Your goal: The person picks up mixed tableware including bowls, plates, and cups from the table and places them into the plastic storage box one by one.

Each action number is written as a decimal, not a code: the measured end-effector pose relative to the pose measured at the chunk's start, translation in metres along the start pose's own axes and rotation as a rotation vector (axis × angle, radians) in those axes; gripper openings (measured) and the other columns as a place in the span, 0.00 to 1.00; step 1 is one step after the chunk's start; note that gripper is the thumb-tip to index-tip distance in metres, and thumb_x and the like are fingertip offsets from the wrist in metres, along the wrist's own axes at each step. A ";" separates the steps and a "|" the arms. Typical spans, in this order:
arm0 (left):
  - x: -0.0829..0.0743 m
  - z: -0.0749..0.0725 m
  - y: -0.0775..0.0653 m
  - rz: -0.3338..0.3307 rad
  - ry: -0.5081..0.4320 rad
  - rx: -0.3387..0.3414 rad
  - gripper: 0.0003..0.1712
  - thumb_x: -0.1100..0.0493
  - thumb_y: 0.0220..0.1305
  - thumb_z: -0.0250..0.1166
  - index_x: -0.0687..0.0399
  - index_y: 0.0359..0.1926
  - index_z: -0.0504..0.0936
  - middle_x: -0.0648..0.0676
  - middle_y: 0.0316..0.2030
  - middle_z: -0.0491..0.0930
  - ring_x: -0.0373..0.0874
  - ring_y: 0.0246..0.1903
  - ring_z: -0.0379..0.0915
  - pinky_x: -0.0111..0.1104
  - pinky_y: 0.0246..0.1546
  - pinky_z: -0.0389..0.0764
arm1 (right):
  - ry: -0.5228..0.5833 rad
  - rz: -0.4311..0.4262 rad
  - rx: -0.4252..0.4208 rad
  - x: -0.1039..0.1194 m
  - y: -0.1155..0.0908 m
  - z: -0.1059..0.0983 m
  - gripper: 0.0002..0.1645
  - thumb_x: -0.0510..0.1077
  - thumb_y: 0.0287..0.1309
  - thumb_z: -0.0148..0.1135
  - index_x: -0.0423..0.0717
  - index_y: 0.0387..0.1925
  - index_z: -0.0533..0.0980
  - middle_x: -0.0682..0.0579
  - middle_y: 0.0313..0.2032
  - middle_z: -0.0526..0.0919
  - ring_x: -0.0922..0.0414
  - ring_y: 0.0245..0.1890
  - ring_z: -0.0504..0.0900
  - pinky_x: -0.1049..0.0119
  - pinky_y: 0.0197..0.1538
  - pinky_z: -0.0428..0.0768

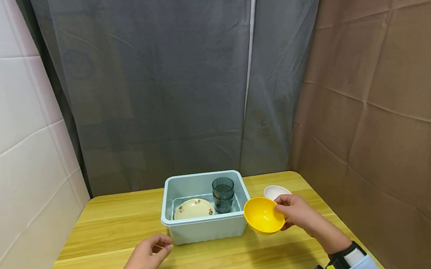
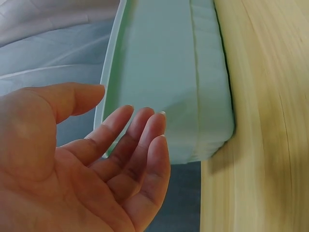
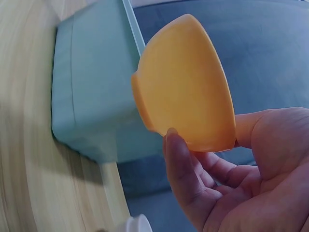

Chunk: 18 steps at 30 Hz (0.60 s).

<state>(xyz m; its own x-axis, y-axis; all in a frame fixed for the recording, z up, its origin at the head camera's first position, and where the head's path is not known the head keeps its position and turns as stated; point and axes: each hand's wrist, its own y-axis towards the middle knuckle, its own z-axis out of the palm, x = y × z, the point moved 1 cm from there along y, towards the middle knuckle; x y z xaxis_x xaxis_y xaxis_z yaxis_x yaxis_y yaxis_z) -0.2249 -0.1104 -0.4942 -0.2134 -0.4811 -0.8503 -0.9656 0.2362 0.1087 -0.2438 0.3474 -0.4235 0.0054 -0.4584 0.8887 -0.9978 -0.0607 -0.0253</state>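
Observation:
My right hand (image 1: 298, 213) pinches a yellow bowl (image 1: 264, 216) by its right edge, thumb at the rim and fingers beneath. The bowl is held up off the table, its inside tipped toward the head camera, beside the right front corner of a pale blue-green bin (image 1: 206, 231). In the right wrist view the bowl (image 3: 186, 87) shows its outer side and foot. My left hand (image 1: 149, 255) holds nothing; its fingers are loosely curved near the bin's left front corner. Inside the bin lie a cream plate (image 1: 193, 209) with a small printed pattern and two stacked dark clear glasses (image 1: 223, 194).
A white bowl (image 1: 276, 191) stands on the wooden table (image 1: 214, 267) right of the bin, partly hidden behind my right hand. Grey cloth (image 1: 155, 92) hangs at the back, white cloth (image 1: 7, 131) on the left, brown cloth (image 1: 386, 88) on the right.

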 end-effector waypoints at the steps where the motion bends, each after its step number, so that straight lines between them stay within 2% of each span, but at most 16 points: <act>1: 0.000 0.001 0.000 0.009 -0.005 0.003 0.08 0.58 0.77 0.71 0.56 0.50 0.89 0.48 0.42 0.87 0.44 0.43 0.81 0.38 0.43 0.82 | 0.010 -0.004 0.015 0.001 0.000 0.003 0.15 0.39 0.75 0.64 0.30 0.53 0.80 0.45 0.40 0.85 0.50 0.31 0.86 0.54 0.36 0.92; 8: -0.006 0.007 -0.001 0.062 -0.019 0.030 0.08 0.57 0.77 0.72 0.54 0.50 0.88 0.50 0.42 0.87 0.45 0.43 0.81 0.36 0.42 0.82 | 0.041 -0.038 0.120 0.009 -0.005 0.023 0.14 0.40 0.76 0.63 0.31 0.53 0.80 0.47 0.40 0.85 0.51 0.33 0.87 0.54 0.37 0.92; 18: -0.021 0.016 0.003 0.124 -0.020 0.026 0.05 0.57 0.76 0.72 0.52 0.48 0.88 0.47 0.41 0.88 0.44 0.43 0.81 0.35 0.44 0.82 | 0.103 -0.016 0.218 0.020 -0.008 0.053 0.14 0.38 0.76 0.63 0.31 0.55 0.79 0.45 0.43 0.85 0.52 0.35 0.87 0.56 0.37 0.92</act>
<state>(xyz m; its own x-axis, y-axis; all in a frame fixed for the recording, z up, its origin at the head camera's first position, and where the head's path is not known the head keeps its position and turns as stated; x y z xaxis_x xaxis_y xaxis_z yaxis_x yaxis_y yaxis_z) -0.2207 -0.0864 -0.4844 -0.3276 -0.4299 -0.8414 -0.9278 0.3148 0.2004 -0.2318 0.2915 -0.4297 0.0030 -0.3632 0.9317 -0.9599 -0.2622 -0.0992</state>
